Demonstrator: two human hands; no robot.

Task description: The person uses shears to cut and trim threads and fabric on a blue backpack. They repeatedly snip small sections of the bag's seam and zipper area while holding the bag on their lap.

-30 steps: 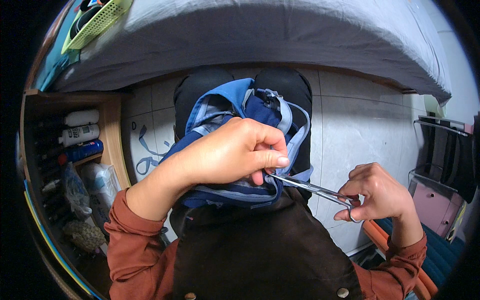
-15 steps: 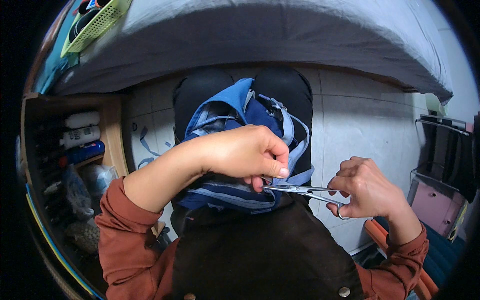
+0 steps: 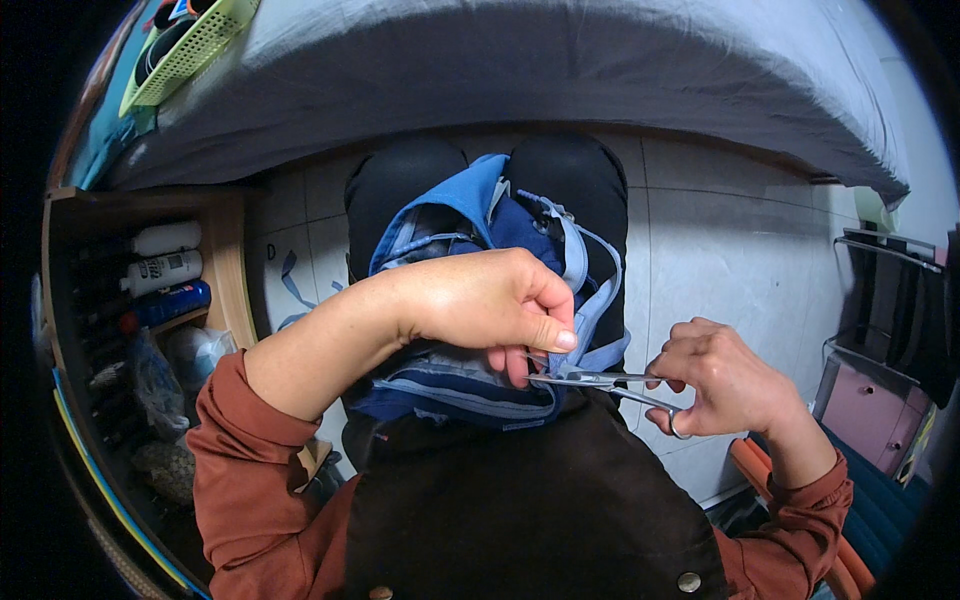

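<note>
A blue fabric bag (image 3: 455, 392) with grey-blue straps (image 3: 598, 300) lies across my lap. My left hand (image 3: 500, 305) is over the bag, thumb and fingers pinched together at the base of a strap. What sits between those fingertips is too small to make out. From the right, my right hand (image 3: 715, 378) grips metal scissors (image 3: 606, 379) by the finger loops, their handles slightly spread. The blades point left and reach just under my left fingertips, against the strap's lower end.
A bed with a grey sheet (image 3: 520, 75) spans the far side, a green basket (image 3: 185, 55) at its left corner. At left stands a wooden shelf (image 3: 232, 270) with bottles (image 3: 165, 272). Fabric scraps (image 3: 292, 280) lie on the tiled floor. A pink drawer unit (image 3: 860, 400) is at right.
My right hand and the scissors have shifted slightly left, bringing the blades further under my left fingertips. The left hand has barely moved.
</note>
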